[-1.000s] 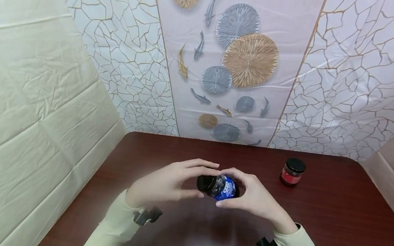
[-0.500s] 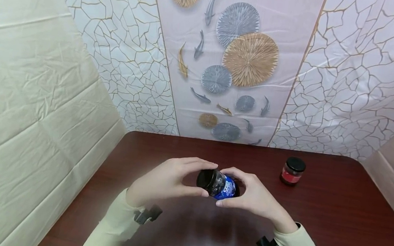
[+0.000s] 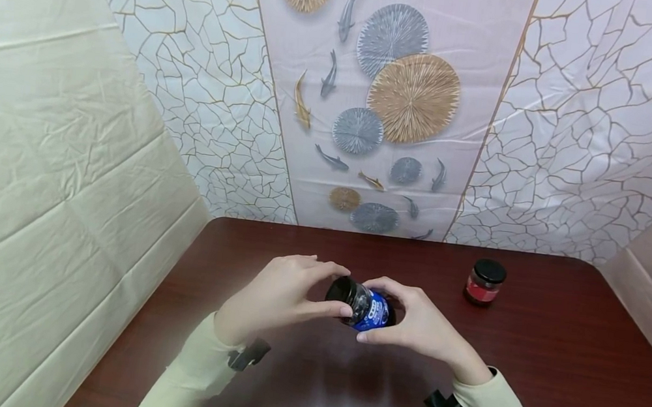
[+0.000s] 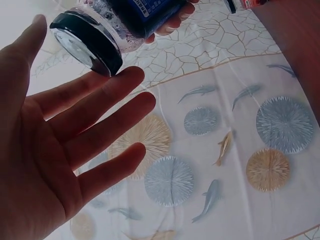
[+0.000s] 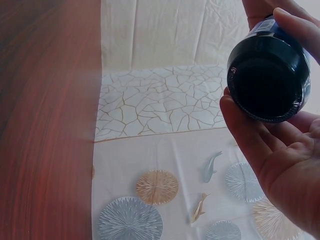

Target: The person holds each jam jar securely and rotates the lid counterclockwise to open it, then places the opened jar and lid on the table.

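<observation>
A glass jar (image 3: 374, 310) with a blue label and a black lid (image 3: 344, 291) is held tilted above the table, lid toward the left. My right hand (image 3: 417, 320) grips its lower part, thumb on the near side and fingers round the far side. The right wrist view shows the jar's dark base (image 5: 269, 85). Around the lid spreads my left hand (image 3: 278, 297), thumb in front and fingers behind. In the left wrist view its fingers (image 4: 107, 125) are stretched out, fingertips right at the lid's rim, and a gap shows between thumb and lid.
A second jar (image 3: 485, 282), with a black lid and red label, stands upright at the back right of the dark brown table (image 3: 535, 355). Behind the table hangs a patterned cloth (image 3: 404, 191); a cream cloth (image 3: 66, 205) slopes along the left side.
My left hand has turned about the lid: its thumb has come up and right across the jar's neck, its fingers have drawn back left. The right hand and jar stay nearly still.
</observation>
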Demonstrator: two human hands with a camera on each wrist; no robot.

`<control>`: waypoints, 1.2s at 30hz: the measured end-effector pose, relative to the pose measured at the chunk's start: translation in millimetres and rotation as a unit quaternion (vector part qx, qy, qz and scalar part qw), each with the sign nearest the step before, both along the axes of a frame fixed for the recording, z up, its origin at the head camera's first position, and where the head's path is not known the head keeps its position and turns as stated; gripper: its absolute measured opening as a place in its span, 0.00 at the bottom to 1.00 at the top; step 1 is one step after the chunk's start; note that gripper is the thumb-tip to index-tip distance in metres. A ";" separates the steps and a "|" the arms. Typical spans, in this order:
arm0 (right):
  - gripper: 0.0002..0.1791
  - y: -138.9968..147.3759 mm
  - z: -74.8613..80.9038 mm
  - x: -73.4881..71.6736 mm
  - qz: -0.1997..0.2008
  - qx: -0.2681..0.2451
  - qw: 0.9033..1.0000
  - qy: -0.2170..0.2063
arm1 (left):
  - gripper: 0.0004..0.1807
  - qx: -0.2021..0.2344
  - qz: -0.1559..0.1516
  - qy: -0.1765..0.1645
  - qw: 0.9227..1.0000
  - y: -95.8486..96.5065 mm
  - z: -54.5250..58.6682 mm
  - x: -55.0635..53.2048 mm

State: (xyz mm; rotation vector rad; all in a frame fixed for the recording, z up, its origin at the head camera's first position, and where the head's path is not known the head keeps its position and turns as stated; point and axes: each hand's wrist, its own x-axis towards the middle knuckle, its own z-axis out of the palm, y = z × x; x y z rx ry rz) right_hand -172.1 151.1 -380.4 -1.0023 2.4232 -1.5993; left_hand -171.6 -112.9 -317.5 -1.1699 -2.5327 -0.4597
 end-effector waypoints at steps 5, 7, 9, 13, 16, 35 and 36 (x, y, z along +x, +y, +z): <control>0.33 0.4 0.9 -0.1 -0.004 0.007 1.000 0.006 | 0.40 0.023 -0.046 -0.032 0.998 -2.7 3.1 0.9; 0.33 0.4 1.1 0.0 -0.003 0.006 1.000 0.009 | 0.41 0.028 -0.083 -0.047 0.995 -4.1 4.3 0.8; 0.33 0.4 1.4 0.0 -0.002 0.004 1.000 0.013 | 0.40 0.027 -0.121 -0.049 0.991 -4.7 4.5 -0.1; 0.33 0.3 1.9 -0.3 0.004 0.000 1.000 0.016 | 0.38 0.016 -0.164 -0.039 0.985 -4.7 3.8 -2.0; 0.33 0.9 1.9 -0.3 0.008 0.000 1.000 0.008 | 0.36 0.013 -0.176 -0.039 0.984 -5.1 3.6 -2.4; 0.32 1.3 1.3 1.1 0.003 0.004 1.000 -0.003 | 0.37 0.031 -0.109 -0.078 0.990 -7.1 -0.1 -1.1; 0.32 1.3 1.4 1.2 0.003 0.005 1.000 -0.003 | 0.37 0.031 -0.102 -0.078 0.991 -6.8 -0.1 -0.9</control>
